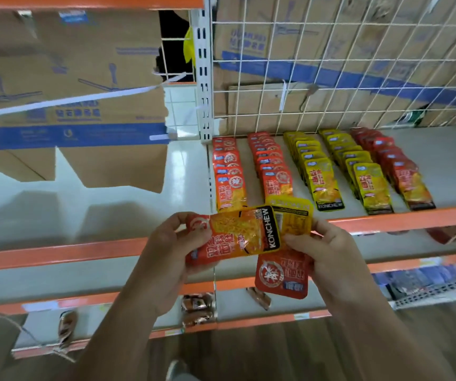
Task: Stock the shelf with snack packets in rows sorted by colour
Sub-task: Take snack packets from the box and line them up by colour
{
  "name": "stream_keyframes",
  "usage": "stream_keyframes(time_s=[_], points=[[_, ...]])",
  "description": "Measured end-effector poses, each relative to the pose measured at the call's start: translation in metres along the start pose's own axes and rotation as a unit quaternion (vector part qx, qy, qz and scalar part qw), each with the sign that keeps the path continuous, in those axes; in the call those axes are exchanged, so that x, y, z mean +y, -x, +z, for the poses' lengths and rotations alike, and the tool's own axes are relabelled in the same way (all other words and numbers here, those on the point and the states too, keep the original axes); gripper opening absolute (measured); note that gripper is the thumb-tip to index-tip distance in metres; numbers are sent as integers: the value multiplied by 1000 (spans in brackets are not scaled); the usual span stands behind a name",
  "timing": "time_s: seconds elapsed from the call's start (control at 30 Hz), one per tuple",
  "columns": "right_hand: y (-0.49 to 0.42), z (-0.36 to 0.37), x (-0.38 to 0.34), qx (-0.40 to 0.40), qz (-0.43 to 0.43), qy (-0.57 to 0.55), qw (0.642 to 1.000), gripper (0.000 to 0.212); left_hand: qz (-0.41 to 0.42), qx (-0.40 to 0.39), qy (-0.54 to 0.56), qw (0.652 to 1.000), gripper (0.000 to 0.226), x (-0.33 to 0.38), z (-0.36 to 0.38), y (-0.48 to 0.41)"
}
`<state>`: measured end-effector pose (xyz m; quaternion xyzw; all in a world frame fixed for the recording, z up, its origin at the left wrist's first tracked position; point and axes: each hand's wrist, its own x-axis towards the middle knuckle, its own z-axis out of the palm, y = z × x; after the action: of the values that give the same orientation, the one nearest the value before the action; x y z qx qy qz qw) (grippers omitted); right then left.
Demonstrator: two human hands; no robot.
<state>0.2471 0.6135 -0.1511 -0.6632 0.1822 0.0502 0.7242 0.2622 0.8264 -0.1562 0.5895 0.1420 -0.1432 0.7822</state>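
Observation:
My left hand (177,251) grips an orange snack packet (237,232) that lies sideways in front of the shelf edge (386,221). My right hand (323,248) pinches a fan of packets: a yellow packet (292,213) turned back side up and a red-orange packet (281,273) hanging below. On the shelf behind them lie five rows of packets: two orange rows (229,171) (273,166), two yellow rows (317,171) (361,174) and one dark red row (397,169) at the right.
A white wire grid (358,64) backs the shelf, with cardboard boxes behind it. A large cardboard box (64,86) fills the left bay beyond the white upright (204,78). Lower shelves hold a few brown packets (196,309) and blue goods (424,276).

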Motion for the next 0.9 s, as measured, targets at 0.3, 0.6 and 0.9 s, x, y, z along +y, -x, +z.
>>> stream_keyframes(time_s=[0.3,0.6,0.9], points=[[-33,-47,-13,44,11,-41,998,11,15,-20,5,1000,38,4,57,-47],[-84,-99,-25,77,24,-69,994,6,-4,-110,-50,993,47,7,127,-110],[-127,-148,-34,90,12,-88,992,13,-26,-90,-81,992,16,2,189,-142]])
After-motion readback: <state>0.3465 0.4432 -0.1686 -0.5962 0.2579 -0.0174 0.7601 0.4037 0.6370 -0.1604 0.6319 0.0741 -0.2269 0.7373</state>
